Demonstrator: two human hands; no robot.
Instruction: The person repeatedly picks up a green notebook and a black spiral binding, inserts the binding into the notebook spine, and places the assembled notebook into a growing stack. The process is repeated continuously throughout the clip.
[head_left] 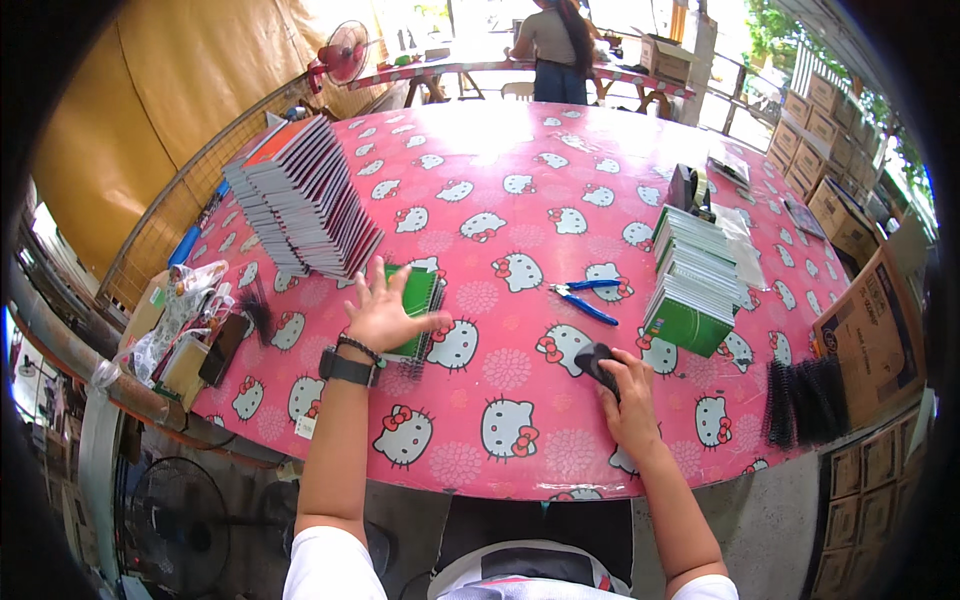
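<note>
"Green notebook (416,292), lying flat directly beneath the left hand (382,312), and look at that spread! Fingers wide apart, thumb out toward the right, nothing clamped between them."

"Is the palm actually pressing on the cover?"

"Can't tell; the hand hides the contact. A splay like that would suit steadying something flat, I'd judge. The dark coil (438,297) shows just right of the thumb side, along the notebook's edge."

"Over to the right hand (628,388), then!"

"Fingers closed around a black handheld object (597,366), its rounded end pointing ahead and leftward. What it is, I can't make out. Held low, perhaps so the table (500,370) can share its weight."

"And the blue-handled pliers (585,307)?"

"Just beyond that right grip, between the hands, probably left there for an easy reach from either side."

"Stacks?"

"The tall notebook stack (310,200) leans beyond the left hand, the green-covered stack (690,290) lies beyond and right of the right one. Seemingly parked outward, leaving working room. Loose black coils (803,402) sit farther right of the right grip, near the edge!"
</note>
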